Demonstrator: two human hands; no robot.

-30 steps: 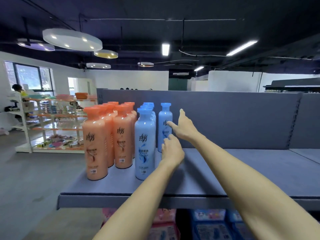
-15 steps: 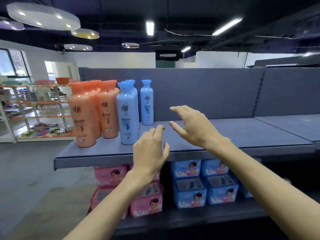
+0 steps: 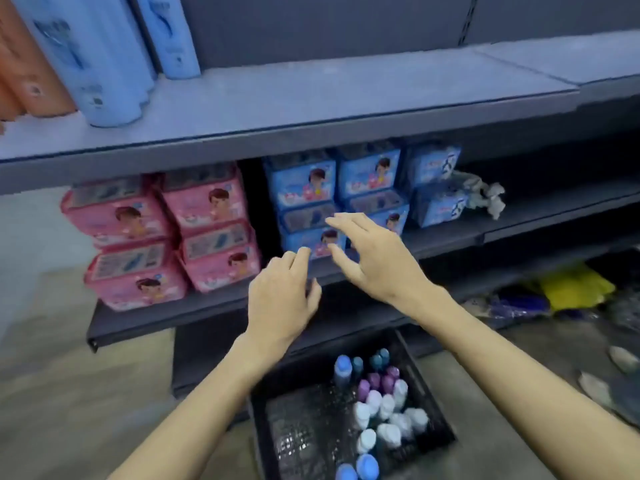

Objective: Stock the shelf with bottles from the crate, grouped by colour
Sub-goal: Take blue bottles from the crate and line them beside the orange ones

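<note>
A black crate (image 3: 263,420) sits on the floor below me, holding several upright bottles (image 3: 377,407) with white, purple, teal and blue caps along its right side. On the grey top shelf (image 3: 311,98) at the upper left stand light blue bottles (image 3: 90,60) beside orange bottles (image 3: 24,74). My left hand (image 3: 280,299) and my right hand (image 3: 377,258) hang empty in mid-air, fingers relaxed, above the crate and in front of the lower shelf.
The lower dark shelf (image 3: 145,323) carries stacked pink packs (image 3: 162,237) on the left and blue packs (image 3: 346,195) on the right. Yellow and blue bags (image 3: 554,292) lie on the floor at right. The top shelf's right part is bare.
My view has dropped from the top shelf to the crate on the floor. Both hands came back from the blue bottles and moved down, empty.
</note>
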